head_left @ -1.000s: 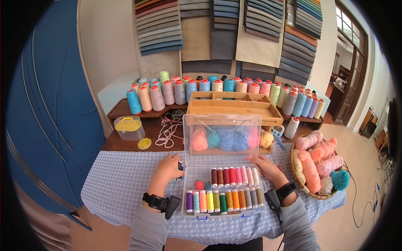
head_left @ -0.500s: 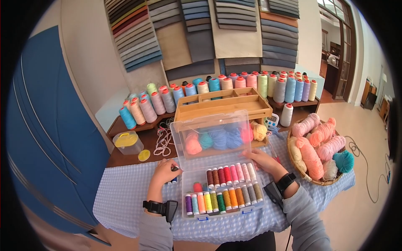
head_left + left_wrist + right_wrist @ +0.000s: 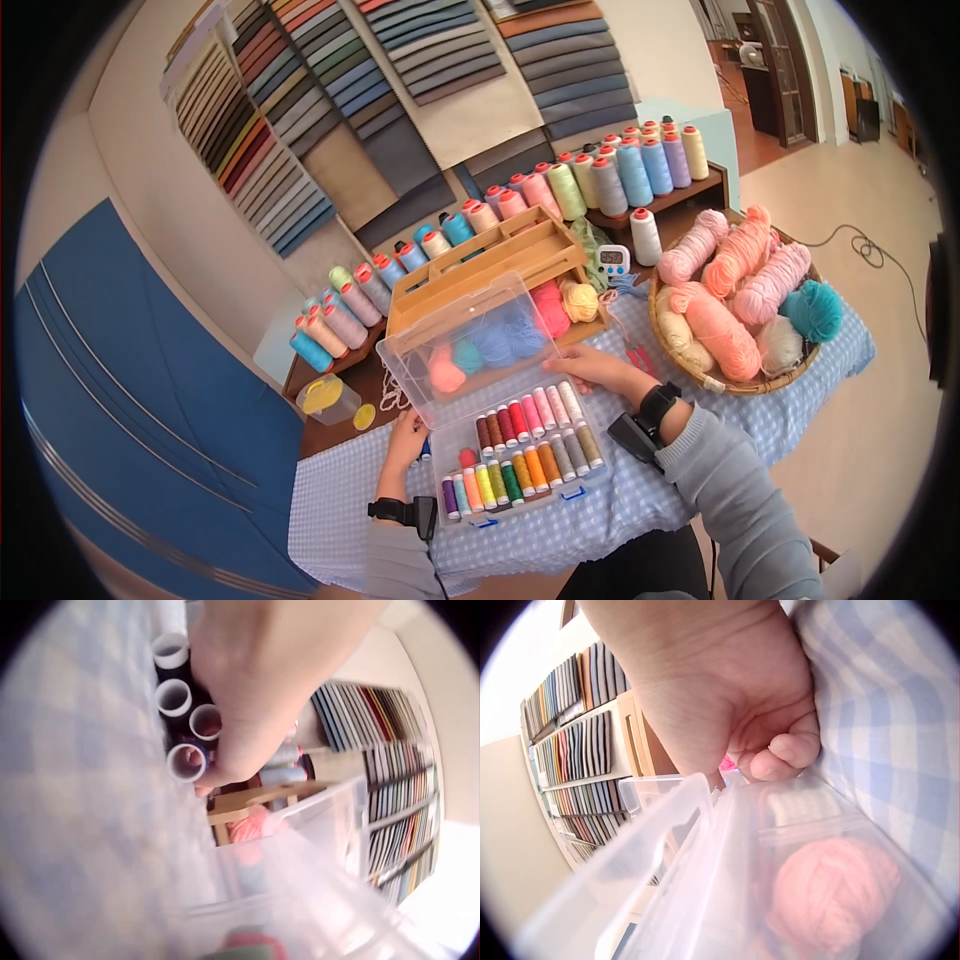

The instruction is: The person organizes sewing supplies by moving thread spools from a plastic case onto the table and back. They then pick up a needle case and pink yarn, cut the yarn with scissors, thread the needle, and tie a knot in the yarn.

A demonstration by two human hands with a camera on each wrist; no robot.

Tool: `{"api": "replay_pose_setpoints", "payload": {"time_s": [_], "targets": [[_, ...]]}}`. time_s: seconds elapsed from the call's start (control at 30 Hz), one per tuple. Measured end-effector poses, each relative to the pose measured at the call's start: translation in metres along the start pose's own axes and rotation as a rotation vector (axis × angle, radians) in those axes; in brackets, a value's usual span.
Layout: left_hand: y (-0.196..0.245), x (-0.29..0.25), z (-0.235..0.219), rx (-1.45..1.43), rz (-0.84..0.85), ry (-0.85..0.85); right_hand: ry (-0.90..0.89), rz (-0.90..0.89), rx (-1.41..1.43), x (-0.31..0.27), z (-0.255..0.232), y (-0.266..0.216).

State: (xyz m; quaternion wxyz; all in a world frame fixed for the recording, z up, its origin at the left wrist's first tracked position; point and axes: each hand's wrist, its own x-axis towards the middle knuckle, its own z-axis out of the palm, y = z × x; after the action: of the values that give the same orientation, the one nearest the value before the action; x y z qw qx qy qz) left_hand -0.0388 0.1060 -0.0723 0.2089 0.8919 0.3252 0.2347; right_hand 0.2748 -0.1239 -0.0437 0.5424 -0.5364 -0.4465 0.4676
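A clear box (image 3: 520, 514) with an upright, back-leaning lid (image 3: 400, 372) holds two rows of colourful thread spools (image 3: 513, 482). Left of it, my left hand (image 3: 405, 440) is around dark spools on the checked cloth. The left wrist view shows several white spool ends (image 3: 174, 697) there, with my left hand (image 3: 251, 697) pinching one spool (image 3: 205, 721) by its thumb. At the box's rear right corner, my right hand (image 3: 600, 370) grips the edge beside the lid. In the right wrist view the fingers of my right hand (image 3: 727, 697) are curled against the clear plastic.
A wicker basket (image 3: 735, 384) of yarn stands at the right. Behind the box are a wooden organizer (image 3: 480, 262), thread cones (image 3: 566, 192), a white timer (image 3: 612, 260) and one white cone (image 3: 645, 238). A yellow-lidded tub (image 3: 335, 402) stands at back left.
The head view has turned and tilted, swinging the table scene around. The left hand has lowered over the dark spools beside the box. The right hand stays at the box's rear corner.
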Motion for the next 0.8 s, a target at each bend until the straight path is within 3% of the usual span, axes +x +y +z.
{"api": "replay_pose_setpoints", "payload": {"time_s": [0.1,0.2,0.23,0.3,0.37,0.43,0.47,0.57,0.63,0.67,0.73,0.8], "targets": [[0.010,-0.004,-0.015,0.097,0.047,-0.029,0.026,-0.020,0.006,-0.001,0.001,0.004],[0.015,-0.003,-0.041,0.207,0.245,-0.058,0.003,-0.012,-0.019,0.005,-0.002,0.008],[0.042,-0.002,-0.048,0.221,0.260,-0.066,0.014,-0.025,-0.004,0.005,-0.003,0.007],[0.097,-0.019,-0.062,0.131,0.138,0.167,-0.010,-0.037,-0.002,0.005,-0.001,0.009],[0.135,-0.029,-0.056,0.236,0.178,0.167,0.003,-0.037,-0.011,0.009,-0.001,0.015],[0.170,-0.041,-0.038,0.214,0.247,-0.030,-0.005,-0.045,-0.003,0.006,-0.001,0.012],[0.182,-0.044,-0.029,0.222,0.251,-0.036,-0.001,-0.049,0.007,0.006,-0.002,0.012],[0.203,-0.045,-0.011,0.080,0.155,-0.166,-0.006,-0.076,-0.013,0.004,-0.002,0.014],[0.209,-0.041,-0.005,0.435,0.262,-0.167,-0.019,-0.049,-0.029,0.006,-0.002,0.014],[0.210,-0.040,-0.001,0.440,0.266,-0.171,-0.015,-0.052,-0.023,0.007,-0.002,0.014],[0.212,-0.034,0.006,0.600,0.428,-0.121,0.001,-0.040,-0.026,0.009,-0.001,0.015],[0.222,-0.033,0.008,0.637,0.400,-0.140,-0.001,-0.055,-0.020,0.010,-0.002,0.016]]}}
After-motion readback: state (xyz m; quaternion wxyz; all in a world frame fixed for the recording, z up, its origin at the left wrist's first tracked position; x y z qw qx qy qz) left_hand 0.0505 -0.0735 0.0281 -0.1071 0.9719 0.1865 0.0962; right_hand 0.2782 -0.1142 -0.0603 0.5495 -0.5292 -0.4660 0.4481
